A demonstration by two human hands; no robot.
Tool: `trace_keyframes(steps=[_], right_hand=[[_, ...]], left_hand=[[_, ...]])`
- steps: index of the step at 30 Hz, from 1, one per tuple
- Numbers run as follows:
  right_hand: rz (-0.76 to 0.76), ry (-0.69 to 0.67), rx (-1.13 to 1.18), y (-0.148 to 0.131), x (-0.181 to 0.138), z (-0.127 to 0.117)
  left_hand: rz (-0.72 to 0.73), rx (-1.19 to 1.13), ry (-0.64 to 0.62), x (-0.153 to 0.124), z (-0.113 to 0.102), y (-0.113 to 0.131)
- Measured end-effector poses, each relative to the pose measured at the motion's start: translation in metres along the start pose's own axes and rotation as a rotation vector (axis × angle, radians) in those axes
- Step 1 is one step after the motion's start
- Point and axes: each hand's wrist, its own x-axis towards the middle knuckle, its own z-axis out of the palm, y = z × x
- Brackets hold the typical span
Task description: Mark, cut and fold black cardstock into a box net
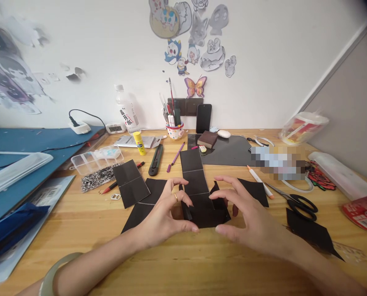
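A cross-shaped piece of black card (198, 185), scored into squares, lies on the wooden desk (183, 263) in front of me. My left hand (165, 213) curls over its left flap, fingers bent and pressing on the card; a ring is on one finger. My right hand (248, 218) arches over the right flap, fingertips touching the card, thumb at its near edge. More black card pieces lie around: a folded one (130, 183) at left, one (309, 232) at right.
Scissors (300, 201) and a white marker (260, 181) lie at right. A utility knife (155, 159), pink pen (175, 156), glue stick (139, 142), clear compartment box (93, 159), pen cup (174, 130), phone (203, 118) and water bottle (126, 110) sit behind. A blue mat (23, 156) covers the left.
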Motion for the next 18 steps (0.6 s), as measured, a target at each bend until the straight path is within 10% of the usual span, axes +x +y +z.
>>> trace_keyframes(steps=[18], right_hand=[[-0.077, 0.032, 0.067, 0.0039, 0.0035, -0.0012]], left_hand=[[0.062, -0.048, 0.026, 0.0015, 0.0009, -0.0023]])
